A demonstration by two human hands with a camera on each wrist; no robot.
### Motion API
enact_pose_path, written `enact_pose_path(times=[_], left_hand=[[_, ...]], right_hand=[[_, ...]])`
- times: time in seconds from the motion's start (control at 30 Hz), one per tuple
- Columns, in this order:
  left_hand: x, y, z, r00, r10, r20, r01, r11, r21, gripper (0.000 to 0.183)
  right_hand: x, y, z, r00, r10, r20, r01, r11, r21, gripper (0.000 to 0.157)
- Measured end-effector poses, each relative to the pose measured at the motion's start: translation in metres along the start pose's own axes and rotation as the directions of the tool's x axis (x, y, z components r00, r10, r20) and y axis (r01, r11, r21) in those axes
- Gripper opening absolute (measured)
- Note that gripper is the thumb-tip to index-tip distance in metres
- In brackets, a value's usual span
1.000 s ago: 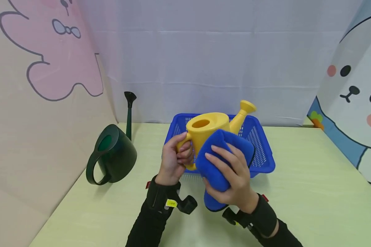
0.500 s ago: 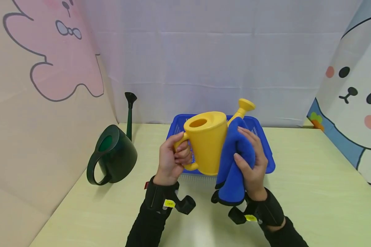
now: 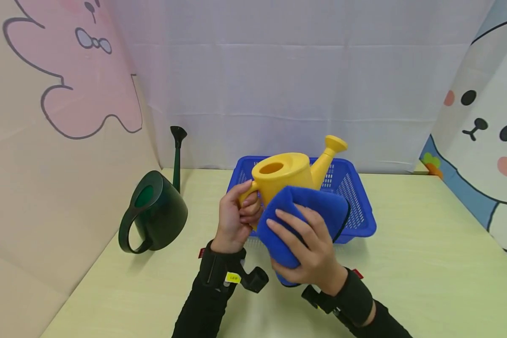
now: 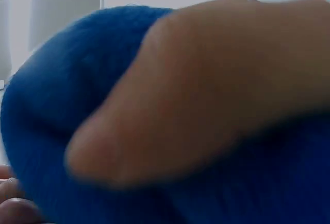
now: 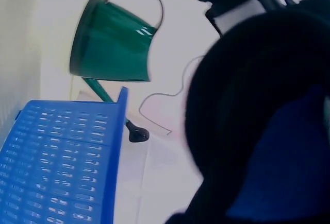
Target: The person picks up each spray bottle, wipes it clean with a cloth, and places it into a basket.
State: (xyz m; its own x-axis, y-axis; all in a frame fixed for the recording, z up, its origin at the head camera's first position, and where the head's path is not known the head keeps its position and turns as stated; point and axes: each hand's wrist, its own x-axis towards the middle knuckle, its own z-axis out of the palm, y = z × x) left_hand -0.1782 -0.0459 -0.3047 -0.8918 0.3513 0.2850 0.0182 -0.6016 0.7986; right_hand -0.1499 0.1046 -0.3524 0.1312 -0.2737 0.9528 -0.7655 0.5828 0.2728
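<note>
My left hand (image 3: 235, 220) grips the handle of a yellow watering can (image 3: 289, 171), its spout pointing to the back right. In my right hand (image 3: 310, 251) is a folded blue cloth (image 3: 327, 209) with a dark edge, held against the front side of the can. The cloth covers the can's lower body in the head view. In the left wrist view the right thumb lies across the blue cloth (image 4: 62, 80). Dark folds of the cloth (image 5: 289, 167) fill the right part of the right wrist view.
Behind the can, a blue perforated basket (image 3: 363, 216) stands on the pale table (image 3: 426, 263). A dark green watering can (image 3: 165, 216) stands at the left, its handle toward the front. White curtain (image 3: 253, 84) hangs along the table's back edge, with cartoon-printed sheets at both sides.
The right hand with the cloth goes from the can's front to its right side by the spout, then back to the front and slightly lower. The left hand and can stay nearly still.
</note>
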Motion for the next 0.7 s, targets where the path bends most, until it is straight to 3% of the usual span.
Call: enact_pose_path(times=[0.13, 0.2, 0.3, 0.4, 0.5, 0.6, 0.7], left_hand=[[0.0, 0.0, 0.001, 1.0, -0.008, -0.018, 0.007, 0.999, -0.04, 0.039], [-0.001, 0.0, 0.002, 1.0, -0.009, -0.024, 0.008, 0.999, -0.041, 0.038], [-0.001, 0.0, 0.003, 1.0, 0.004, -0.021, -0.005, 1.0, -0.017, 0.039], [-0.001, 0.0, 0.003, 1.0, 0.013, -0.01, -0.012, 1.0, 0.01, 0.04], [-0.001, 0.001, 0.002, 1.0, 0.007, -0.003, -0.007, 1.0, 0.024, 0.041], [-0.003, 0.003, 0.002, 1.0, -0.003, -0.005, 0.003, 1.0, 0.026, 0.041], [-0.004, 0.005, 0.002, 1.0, -0.011, -0.005, 0.012, 1.0, 0.022, 0.04]], right_hand=[[-0.003, -0.005, 0.003, 0.992, -0.084, 0.095, 0.087, 0.996, -0.028, 0.047], [-0.003, -0.006, 0.003, 0.992, -0.085, 0.097, 0.088, 0.996, -0.029, 0.046], [0.0, -0.004, 0.001, 0.998, -0.048, 0.037, 0.049, 0.998, -0.026, 0.044], [0.004, 0.001, -0.002, 0.998, 0.047, -0.046, -0.046, 0.998, 0.034, 0.042], [0.005, 0.007, -0.006, 0.978, 0.174, -0.113, -0.157, 0.977, 0.141, 0.042], [0.005, 0.014, -0.011, 0.94, 0.307, -0.147, -0.263, 0.929, 0.259, 0.044], [0.004, 0.019, -0.015, 0.887, 0.443, -0.131, -0.369, 0.851, 0.374, 0.041]])
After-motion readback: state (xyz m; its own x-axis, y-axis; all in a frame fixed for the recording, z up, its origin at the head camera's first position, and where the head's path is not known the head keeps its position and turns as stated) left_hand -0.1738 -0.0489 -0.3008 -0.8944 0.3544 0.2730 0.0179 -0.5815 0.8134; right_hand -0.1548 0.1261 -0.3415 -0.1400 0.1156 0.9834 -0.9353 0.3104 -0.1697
